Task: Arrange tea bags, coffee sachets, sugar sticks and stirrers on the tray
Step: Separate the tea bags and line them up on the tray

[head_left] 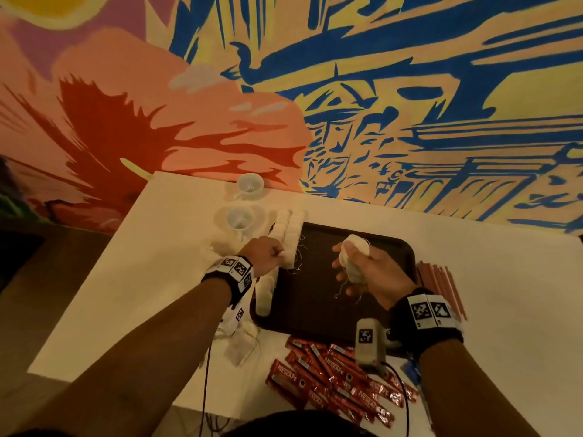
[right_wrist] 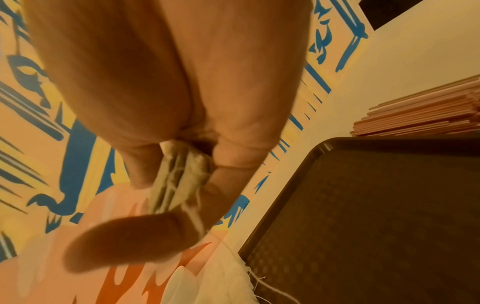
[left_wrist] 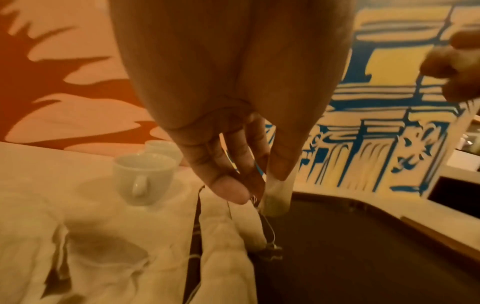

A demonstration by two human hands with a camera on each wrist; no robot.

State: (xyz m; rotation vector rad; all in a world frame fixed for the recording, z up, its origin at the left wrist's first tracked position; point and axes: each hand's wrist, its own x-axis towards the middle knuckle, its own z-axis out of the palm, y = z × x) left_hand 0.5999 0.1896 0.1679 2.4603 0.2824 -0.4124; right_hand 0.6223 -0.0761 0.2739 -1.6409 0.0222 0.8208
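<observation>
Nearest the person, at six o'clock from the tray (head_left: 315, 310), red coffee sachets (head_left: 331, 383) lie heaped on the white table (head_left: 142, 279), not yet placed. Above the tray's middle, the right hand (head_left: 369, 272) clasps a bunch of tea bags (head_left: 353, 260), strings dangling, seemingly a reserve to feed from. At nine o'clock, the left hand (head_left: 268, 255) pinches a single tea bag (left_wrist: 279, 197) on edge inside the tray's left rim, apparently extending the row of tea bags (head_left: 290, 234) there. More loose tea bags (head_left: 243, 342) lie outside the near-left corner. At three o'clock, stirrers (head_left: 441, 285) wait beside the rim. Two white cups (head_left: 244, 200) stand at eleven o'clock, near the row but apart. Sugar sticks cannot be picked out.
</observation>
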